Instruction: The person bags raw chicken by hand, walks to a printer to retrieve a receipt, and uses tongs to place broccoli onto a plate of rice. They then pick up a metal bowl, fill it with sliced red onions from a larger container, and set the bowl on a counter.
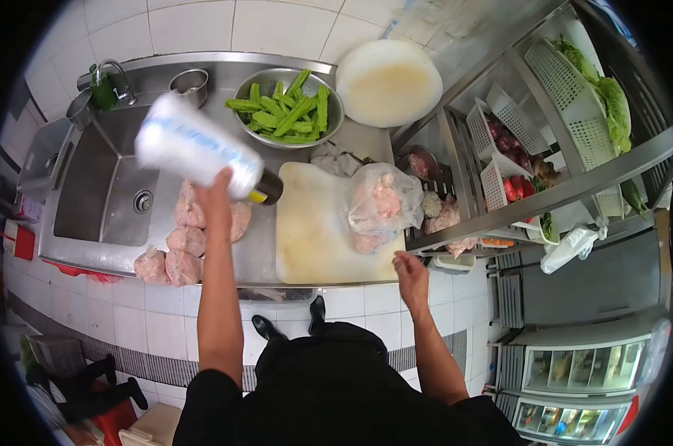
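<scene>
My left hand (pixel 216 195) is closed around a white plastic bag roll (pixel 191 145) with blue print and a dark end, blurred by motion. It is raised above the counter, over several bundles of pale pink raw meat (pixel 185 241) in clear wrapping. At the front right corner of the white cutting board (pixel 307 223), my right hand (pixel 412 279) has its fingers curled together; whether anything is between them cannot be made out. A clear plastic bag (pixel 362 195) with raw meat lies on the board's right side.
A steel bowl of cut green vegetables (pixel 286 108) stands behind the board, beside a round white chopping block (pixel 388 82). To the left is a sink (pixel 121 178) with a tap. A metal rack (pixel 552 197) with vegetable baskets borders the right. Another person sits at lower left.
</scene>
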The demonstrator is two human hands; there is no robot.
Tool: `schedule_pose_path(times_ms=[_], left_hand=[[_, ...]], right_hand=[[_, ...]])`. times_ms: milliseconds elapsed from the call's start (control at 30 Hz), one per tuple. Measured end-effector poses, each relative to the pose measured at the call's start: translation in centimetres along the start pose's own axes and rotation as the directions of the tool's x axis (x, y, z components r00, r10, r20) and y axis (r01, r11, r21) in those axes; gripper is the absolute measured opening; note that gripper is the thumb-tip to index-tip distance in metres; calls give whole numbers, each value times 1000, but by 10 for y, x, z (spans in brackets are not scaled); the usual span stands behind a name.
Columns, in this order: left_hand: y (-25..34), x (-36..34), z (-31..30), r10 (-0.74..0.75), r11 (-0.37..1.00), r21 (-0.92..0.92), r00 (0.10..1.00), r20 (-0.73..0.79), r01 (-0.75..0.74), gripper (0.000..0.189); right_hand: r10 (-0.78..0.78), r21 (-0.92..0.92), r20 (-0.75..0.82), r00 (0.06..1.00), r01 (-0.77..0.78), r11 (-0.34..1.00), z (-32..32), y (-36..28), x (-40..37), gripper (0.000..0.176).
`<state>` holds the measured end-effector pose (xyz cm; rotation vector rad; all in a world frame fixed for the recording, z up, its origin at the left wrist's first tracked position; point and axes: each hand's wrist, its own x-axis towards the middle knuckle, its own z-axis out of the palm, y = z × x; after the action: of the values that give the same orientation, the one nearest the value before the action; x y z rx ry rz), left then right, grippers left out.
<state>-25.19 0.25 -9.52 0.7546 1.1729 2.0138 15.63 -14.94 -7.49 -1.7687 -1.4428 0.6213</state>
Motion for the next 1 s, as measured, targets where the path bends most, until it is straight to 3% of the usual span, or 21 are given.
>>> schedule_pose_path(times_ms=[33,67,100,133,200,233,300,333,400,433,500,533,567,600,667,733,767,867,900,933,1000], left_hand=[[14,-14,-9,-105,955,-283,994,-27,93,62],[18,-27,-29,-116,928,-362,991,-59,87,58],[17,-40,-61,-216,913,-362,976,-38,188,57],[35,-62,-78,-210,910,-373,977,-37,181,58],[55,-110,-116,-145,932,-355,971,-189,70,56],[62,-136,-140,-155,924,-372,974,-167,83,55],[83,-200,-163,-121,960,-278,922,-368,15,55],[90,-233,-170,-92,969,-247,880,-466,-30,54],[99,-301,-188,-73,982,-182,813,-577,-41,58],[106,-331,-182,-30,984,-155,779,-626,-87,60],[113,-389,-167,-17,983,-141,716,-698,-114,64],[116,-415,-155,9,981,-123,663,-748,-152,64],[117,-435,-143,39,975,-103,609,-793,-196,65],[121,-453,-132,60,975,-78,586,-808,-208,65],[129,-486,-109,82,961,-65,501,-861,-270,64],[138,-502,-88,103,945,-68,491,-865,-319,63],[143,-511,-80,102,935,-90,502,-859,-343,63],[154,-534,-71,156,916,-30,423,-893,-400,62],[159,-537,-64,158,908,-26,400,-903,-419,62],[163,-541,-54,197,899,-17,439,-877,-438,63],[167,-558,-40,214,883,10,385,-898,-469,63]], right_hand=[[4,37,-49,999,-2,999,-6,3,20,26],[-45,18,-93,995,47,999,-11,1,41,27],[-90,-1,-133,987,90,996,-14,-2,62,28],[-87,-17,-113,990,85,996,-17,-7,80,31],[-119,-156,-21,993,115,981,-4,12,129,39],[-132,-134,0,991,131,982,8,10,149,39],[-30,-396,288,957,147,906,36,8,173,47],[-43,-373,311,949,164,913,52,19,185,47],[-322,-265,255,912,386,883,86,51,202,45],[-337,-241,275,900,404,882,92,47,205,45],[-198,-201,394,898,294,934,93,36,208,38],[-205,-187,421,883,306,934,93,47,209,38],[-73,239,291,954,1,971,91,57,213,34],[131,629,245,961,-261,732,89,66,216,31],[183,868,269,945,-321,380,43,40,214,43],[118,875,202,972,-234,423,34,53,234,47],[-20,871,199,980,-168,461,22,39,239,47],[-206,882,58,977,47,469,-24,-52,233,42],[-214,881,74,974,36,471,-26,-66,235,42],[-273,862,46,961,101,497,-26,-81,237,45],[-359,844,35,933,165,511,-17,-93,221,49]])
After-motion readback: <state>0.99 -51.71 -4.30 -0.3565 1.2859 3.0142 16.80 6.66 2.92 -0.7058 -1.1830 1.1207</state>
